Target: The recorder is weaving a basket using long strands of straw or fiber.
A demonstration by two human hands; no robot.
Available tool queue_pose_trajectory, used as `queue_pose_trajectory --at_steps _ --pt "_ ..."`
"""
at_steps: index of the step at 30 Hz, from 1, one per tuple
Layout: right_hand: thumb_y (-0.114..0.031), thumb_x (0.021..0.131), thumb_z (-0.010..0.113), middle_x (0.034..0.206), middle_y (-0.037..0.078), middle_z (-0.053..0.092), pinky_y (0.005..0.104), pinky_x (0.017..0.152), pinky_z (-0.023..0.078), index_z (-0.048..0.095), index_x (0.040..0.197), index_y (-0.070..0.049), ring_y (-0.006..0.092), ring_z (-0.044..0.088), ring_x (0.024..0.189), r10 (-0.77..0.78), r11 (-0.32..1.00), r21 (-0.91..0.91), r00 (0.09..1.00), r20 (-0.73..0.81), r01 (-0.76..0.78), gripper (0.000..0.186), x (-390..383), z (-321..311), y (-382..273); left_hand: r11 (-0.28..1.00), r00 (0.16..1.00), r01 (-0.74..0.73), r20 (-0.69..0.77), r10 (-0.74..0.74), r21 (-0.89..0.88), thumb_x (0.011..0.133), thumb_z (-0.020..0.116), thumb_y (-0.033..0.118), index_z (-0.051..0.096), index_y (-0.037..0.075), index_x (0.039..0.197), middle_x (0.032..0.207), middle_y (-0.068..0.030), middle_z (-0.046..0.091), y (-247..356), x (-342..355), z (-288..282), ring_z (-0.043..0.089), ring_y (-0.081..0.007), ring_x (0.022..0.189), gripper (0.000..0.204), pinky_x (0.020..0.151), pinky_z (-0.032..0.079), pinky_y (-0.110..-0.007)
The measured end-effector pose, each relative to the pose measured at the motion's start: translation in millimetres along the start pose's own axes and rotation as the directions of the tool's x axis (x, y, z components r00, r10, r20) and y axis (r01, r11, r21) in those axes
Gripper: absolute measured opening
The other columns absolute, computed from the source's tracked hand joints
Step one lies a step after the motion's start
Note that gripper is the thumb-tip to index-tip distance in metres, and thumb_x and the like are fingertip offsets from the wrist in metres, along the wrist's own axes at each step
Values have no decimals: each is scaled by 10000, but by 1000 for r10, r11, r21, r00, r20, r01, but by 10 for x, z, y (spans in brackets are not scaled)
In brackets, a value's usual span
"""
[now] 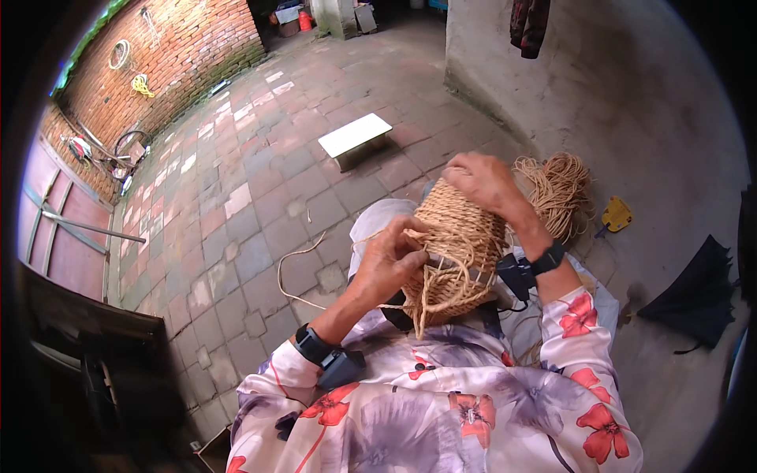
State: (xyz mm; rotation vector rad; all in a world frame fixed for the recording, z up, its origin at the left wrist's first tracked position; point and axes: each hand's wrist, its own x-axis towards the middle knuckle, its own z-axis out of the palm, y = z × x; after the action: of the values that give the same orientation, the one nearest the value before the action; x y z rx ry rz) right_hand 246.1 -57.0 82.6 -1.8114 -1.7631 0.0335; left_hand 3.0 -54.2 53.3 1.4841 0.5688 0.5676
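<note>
You appear mid-weave: left hand (397, 254) beside woven basket (461, 219), right hand (482, 181) curled over far end, hands apart, grips unclear; next likely calls for drawing strand (280, 276) snug.

We have the basket (465, 225) close before us, our left hand (394, 254) at its left side, our right hand (482, 181) at its far end. Just right of it lies the rope (560, 199); farther right and nearer us, the umbrella (694, 293). Ahead, left of the basket, stands the bench (355, 135). Far left is the gate (71, 225), the brick wall (193, 59) running beyond it.
</note>
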Motion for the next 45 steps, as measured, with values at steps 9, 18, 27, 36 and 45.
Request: queue_pose_trajectory --at_steps 9,18,27,36,45 --pt "-404 842 562 814 188 677 414 715 493 695 913 -61 362 652 768 31 998 50 996 78 -35 375 27 165 -3 699 998 -48 -67 1 -714 807 627 42 458 146 1059 689 61 434 -261 -223 -1046 313 -26 518 322 467 273 -194" --pt "-376 834 567 829 184 678 401 708 498 699 924 -68 359 653 773 0 1000 4 994 110 0 347 103 316 -102 952 907 6 -403 125 307 757 659 26 645 67 1021 853 -35 552 -322 -297 -1742 510 -102 664 267 572 423 -235" --pt "-419 832 557 850 190 685 421 730 508 703 941 -77 364 661 806 77 990 115 994 74 -85 387 -5 145 -136 488 820 -474 165 548 733 755 710 64 715 131 941 715 -58 537 -110 -144 -498 578 -249 681 198 587 469 -355" --pt "-405 833 564 836 194 683 433 713 509 697 935 -74 370 663 789 68 990 125 997 44 -73 371 -59 108 -138 245 774 -471 263 576 847 693 720 89 652 114 797 707 -34 550 47 -23 -393 569 -218 653 127 572 468 -354" --pt "-417 832 588 814 202 676 440 713 507 692 922 -68 385 655 775 14 994 108 999 45 -18 375 -70 105 -88 297 739 0 -200 644 955 700 674 149 538 74 693 706 -119 578 -449 27 -1230 579 -344 621 156 538 460 -450"
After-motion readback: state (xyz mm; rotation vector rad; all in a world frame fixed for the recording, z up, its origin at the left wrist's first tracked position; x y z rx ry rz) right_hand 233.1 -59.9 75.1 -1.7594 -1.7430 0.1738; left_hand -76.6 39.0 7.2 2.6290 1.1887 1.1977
